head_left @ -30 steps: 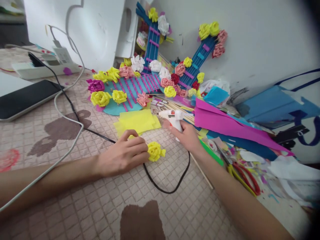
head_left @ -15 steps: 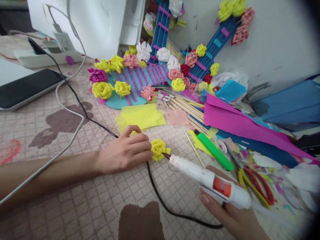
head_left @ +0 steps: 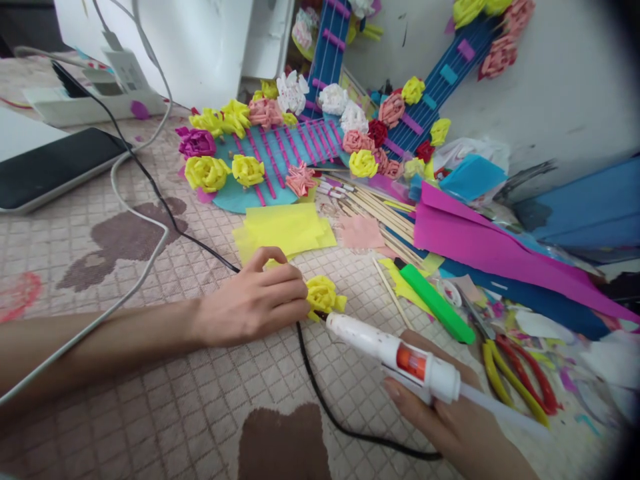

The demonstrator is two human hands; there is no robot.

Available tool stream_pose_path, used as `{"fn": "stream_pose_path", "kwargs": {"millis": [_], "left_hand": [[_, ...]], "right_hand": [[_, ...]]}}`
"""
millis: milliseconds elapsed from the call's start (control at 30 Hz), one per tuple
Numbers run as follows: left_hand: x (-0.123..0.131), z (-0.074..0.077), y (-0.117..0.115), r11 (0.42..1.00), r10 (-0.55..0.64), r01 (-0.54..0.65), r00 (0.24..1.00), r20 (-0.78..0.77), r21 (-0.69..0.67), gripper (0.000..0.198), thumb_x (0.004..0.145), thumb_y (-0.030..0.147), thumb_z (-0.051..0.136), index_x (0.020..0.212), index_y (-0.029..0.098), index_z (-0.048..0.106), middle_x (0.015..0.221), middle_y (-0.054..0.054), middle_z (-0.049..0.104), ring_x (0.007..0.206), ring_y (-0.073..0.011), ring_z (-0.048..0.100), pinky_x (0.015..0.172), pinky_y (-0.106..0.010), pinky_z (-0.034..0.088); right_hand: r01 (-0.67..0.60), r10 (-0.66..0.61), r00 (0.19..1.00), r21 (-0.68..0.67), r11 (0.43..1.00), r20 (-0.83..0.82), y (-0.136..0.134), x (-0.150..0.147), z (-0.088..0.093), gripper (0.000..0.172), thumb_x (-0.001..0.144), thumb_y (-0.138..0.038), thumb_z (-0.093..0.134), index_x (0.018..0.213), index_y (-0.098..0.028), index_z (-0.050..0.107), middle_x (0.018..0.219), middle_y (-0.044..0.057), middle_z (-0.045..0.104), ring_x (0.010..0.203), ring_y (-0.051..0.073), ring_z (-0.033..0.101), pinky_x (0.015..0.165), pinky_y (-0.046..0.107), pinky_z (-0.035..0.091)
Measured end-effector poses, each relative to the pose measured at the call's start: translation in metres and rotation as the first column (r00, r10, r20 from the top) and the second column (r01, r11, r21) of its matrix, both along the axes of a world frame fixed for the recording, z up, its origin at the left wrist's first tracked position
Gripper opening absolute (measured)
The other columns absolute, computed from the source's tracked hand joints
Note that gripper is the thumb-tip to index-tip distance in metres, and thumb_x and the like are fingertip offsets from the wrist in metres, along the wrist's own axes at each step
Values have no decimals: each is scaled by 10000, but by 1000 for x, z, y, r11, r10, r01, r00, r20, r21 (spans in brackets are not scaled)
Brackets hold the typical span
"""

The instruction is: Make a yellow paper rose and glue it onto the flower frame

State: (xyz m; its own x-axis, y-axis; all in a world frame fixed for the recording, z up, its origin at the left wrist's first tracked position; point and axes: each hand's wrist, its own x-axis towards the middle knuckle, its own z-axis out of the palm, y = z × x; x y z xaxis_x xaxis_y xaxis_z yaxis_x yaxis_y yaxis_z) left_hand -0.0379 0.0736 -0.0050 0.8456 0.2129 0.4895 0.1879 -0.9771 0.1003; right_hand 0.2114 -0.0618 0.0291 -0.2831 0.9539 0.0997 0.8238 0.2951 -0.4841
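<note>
My left hand (head_left: 257,303) is closed around a yellow paper rose (head_left: 323,295) and presses it on the quilted cloth. My right hand (head_left: 450,417) grips a white glue gun (head_left: 400,357) with an orange trigger; its nozzle touches the lower edge of the rose. The gun's black cord (head_left: 320,393) loops under both hands. Yellow paper squares (head_left: 285,230) lie just beyond my left hand.
Blue paper guitars decked with paper roses (head_left: 280,160) lie and lean at the back. A green marker (head_left: 437,303), wooden sticks (head_left: 380,213), magenta paper (head_left: 480,243) and red-yellow scissors (head_left: 520,380) crowd the right. A phone (head_left: 55,167) and power strip (head_left: 95,103) sit at left.
My right hand picked up the glue gun from the paper pile, swung it down to the front right and brought its nozzle against the rose. My left hand stayed on the rose.
</note>
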Motion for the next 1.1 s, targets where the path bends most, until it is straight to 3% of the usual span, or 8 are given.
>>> {"fn": "stream_pose_path", "kwargs": {"millis": [200, 667, 1100], "left_hand": [[0, 0, 0, 1000, -10, 10, 1000, 7, 15, 209, 946, 135, 369, 919, 184, 570, 849, -20, 640, 842, -160, 571, 876, -390, 333], [1, -1, 1, 1000, -14, 14, 1000, -6, -4, 168, 934, 144, 412, 907, 174, 575, 845, -28, 641, 837, -162, 565, 869, -393, 320], [8, -1, 0, 973, 81, -81, 997, -7, -215, 143, 907, 261, 490, 829, 192, 587, 817, -15, 625, 826, -163, 531, 849, -364, 315]], "right_hand": [[21, -19, 999, -72, 997, 29, 1, -2, -1, 216, 883, -303, 491, 702, -218, 410, 605, -45, 467, 517, 113, 497, 471, 242, 407], [8, -5, 998, -46, 999, 68, -1, 3, -7, 239, 903, -325, 453, 690, -217, 435, 649, -24, 534, 581, 131, 553, 498, 249, 424], [44, -44, 999, -33, 998, 9, -6, 9, -11, 194, 874, -293, 466, 700, -241, 399, 584, -32, 505, 476, 130, 515, 420, 229, 414]]}}
